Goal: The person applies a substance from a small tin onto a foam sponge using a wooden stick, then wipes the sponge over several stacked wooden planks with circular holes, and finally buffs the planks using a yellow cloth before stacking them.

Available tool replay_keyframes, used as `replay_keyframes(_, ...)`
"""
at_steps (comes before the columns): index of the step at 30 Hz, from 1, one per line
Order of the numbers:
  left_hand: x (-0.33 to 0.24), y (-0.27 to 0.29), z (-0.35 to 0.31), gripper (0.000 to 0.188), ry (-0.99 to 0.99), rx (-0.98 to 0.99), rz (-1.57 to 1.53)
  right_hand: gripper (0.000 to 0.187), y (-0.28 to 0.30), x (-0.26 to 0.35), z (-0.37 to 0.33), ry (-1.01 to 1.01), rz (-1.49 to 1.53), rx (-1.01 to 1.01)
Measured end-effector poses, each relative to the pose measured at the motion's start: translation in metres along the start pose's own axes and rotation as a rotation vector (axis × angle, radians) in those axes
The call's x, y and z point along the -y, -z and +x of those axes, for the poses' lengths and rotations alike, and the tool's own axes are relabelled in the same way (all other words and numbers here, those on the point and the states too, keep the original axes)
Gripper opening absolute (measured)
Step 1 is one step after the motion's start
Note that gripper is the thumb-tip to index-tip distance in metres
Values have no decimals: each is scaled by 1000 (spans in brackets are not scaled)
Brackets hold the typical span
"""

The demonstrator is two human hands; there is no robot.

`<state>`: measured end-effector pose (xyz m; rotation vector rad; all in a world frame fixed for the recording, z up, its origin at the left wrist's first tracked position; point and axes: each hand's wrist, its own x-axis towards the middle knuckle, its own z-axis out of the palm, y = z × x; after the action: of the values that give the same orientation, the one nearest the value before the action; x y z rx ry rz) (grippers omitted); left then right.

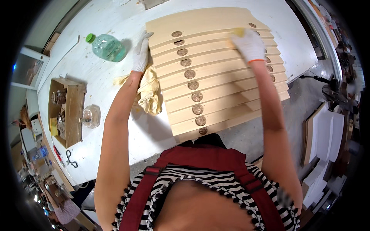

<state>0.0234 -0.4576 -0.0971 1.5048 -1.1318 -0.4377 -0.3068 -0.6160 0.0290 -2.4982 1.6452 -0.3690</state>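
Note:
Pale wooden boards (216,81) lie overlapped like steps on the table, each showing round brown patches near its ends. My left hand (141,53), in a white glove, rests along the boards' left edge with its fingers stretched out. Over the upper right of the boards is my right hand (249,46), gloved too and smeared by motion. Its fingers are closed on a small yellow pad (239,32), whose exact kind is blurred. A crumpled cream cloth (149,92) lies beside my left wrist, against the boards.
On the white table (111,82) are a green-tinted bottle (108,47) with a green cap, a clear container (91,116), a cardboard box (74,111) and black scissors (71,159). A fan (334,92) stands beyond the table's right side. Another person (66,211) is at lower left.

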Motion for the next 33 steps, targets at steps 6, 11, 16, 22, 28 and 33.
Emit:
replay_keyframes(6, -43, 27, -53, 46, 376, 194, -77, 43, -42, 191, -75, 335, 199, 365)
replay_keyframes(11, -138, 68, -102, 48, 844, 263, -99, 36, -26, 206, -119, 549, 441, -46)
replay_keyframes(16, -11, 4, -4, 44, -33, 115, -86, 35, -35, 150, -100, 611, 198, -212)
replay_keyframes(22, -18, -4, -1, 44, 24, 125, -86, 31, 5, -62, -27, 118, -141, -167)
replay_keyframes(28, -25, -9, -2, 46, 43, 119, -59, 51, 56, -276, 38, -478, -244, -94)
replay_keyframes(33, -28, 0, -6, 48, 18, 114, -12, 56, 52, -237, 3, -268, 194, -160)
